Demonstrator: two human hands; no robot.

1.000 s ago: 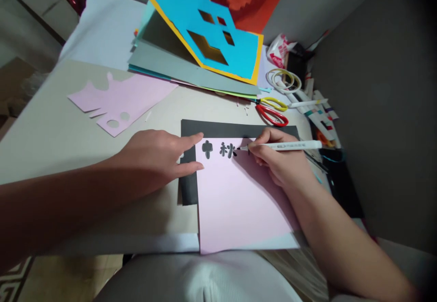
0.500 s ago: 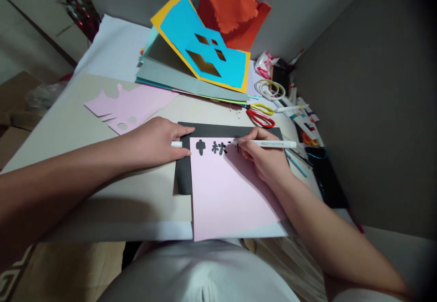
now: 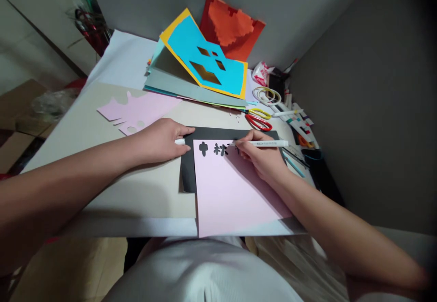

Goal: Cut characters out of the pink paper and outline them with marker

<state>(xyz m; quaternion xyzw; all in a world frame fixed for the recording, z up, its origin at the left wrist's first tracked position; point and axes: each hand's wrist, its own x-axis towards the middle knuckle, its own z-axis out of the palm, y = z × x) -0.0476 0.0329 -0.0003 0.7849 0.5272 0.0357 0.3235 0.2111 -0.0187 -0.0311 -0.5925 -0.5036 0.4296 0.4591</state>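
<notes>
My right hand (image 3: pixel 261 154) grips a white marker pen (image 3: pixel 271 143), its tip over the top of a pink sheet (image 3: pixel 232 193). Bold black Chinese characters (image 3: pixel 212 149) run along the sheet's upper edge, and part of this row is hidden behind my fingers. Beneath the pink sheet lies a black sheet (image 3: pixel 188 170), showing at the top and left. My left hand (image 3: pixel 167 139) rests at the black sheet's upper left, index finger and thumb touching it. A small white pen cap (image 3: pixel 179 142) is held between them.
A cut pink scrap (image 3: pixel 136 106) lies left. Behind stand a blue and yellow folded card (image 3: pixel 191 42) and an orange-red paper piece (image 3: pixel 232 24). Scissors (image 3: pixel 257 119), tape rolls (image 3: pixel 266 96) and several markers (image 3: pixel 297 122) crowd the right, beside a grey wall (image 3: pixel 368 111).
The whole view has shifted slightly. My right hand still holds the marker near the same characters, and my left hand keeps its place on the black sheet.
</notes>
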